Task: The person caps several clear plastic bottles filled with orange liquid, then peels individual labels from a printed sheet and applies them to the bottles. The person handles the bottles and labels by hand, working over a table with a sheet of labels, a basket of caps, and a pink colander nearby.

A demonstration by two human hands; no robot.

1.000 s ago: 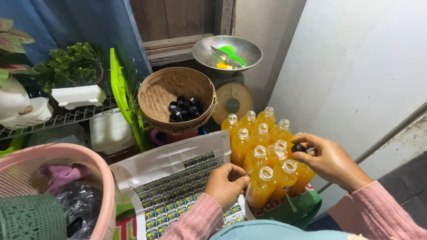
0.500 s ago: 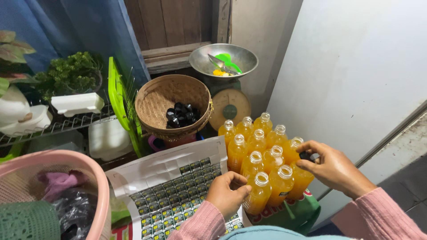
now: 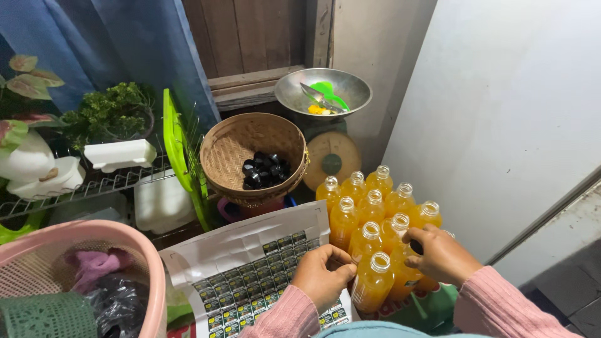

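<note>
Cluster of clear plastic bottles (image 3: 375,219) filled with orange liquid, all uncapped, standing upright and packed together; the nearest bottle (image 3: 372,280) stands between the two hands. Right hand (image 3: 440,253), in a pink sleeve, rests on the bottles at the near right of the cluster, fingers curled over a small dark object, apparently a black cap, which is mostly hidden; whether it is gripped cannot be told. Left hand (image 3: 324,274), also pink-sleeved, lies just left of the nearest bottle, fingers bent inward with the tips pinched together, touching the edge of a white sheet of small dark labels (image 3: 250,260); whether it holds a label cannot be told. Beyond the left hand, a round woven basket (image 3: 231,150) holding a pile of black caps (image 3: 265,170); beyond the bottles, a kitchen scale with a round dial (image 3: 332,161) bearing a metal bowl (image 3: 294,94) with green and yellow items in it. Far left of the left hand, a pink plastic basket (image 3: 134,241) holding cloth; above it, a wire rack (image 3: 94,186) with white containers and a small green plant (image 3: 109,112); a green tray (image 3: 181,156) stands on edge beside the woven basket.
</note>
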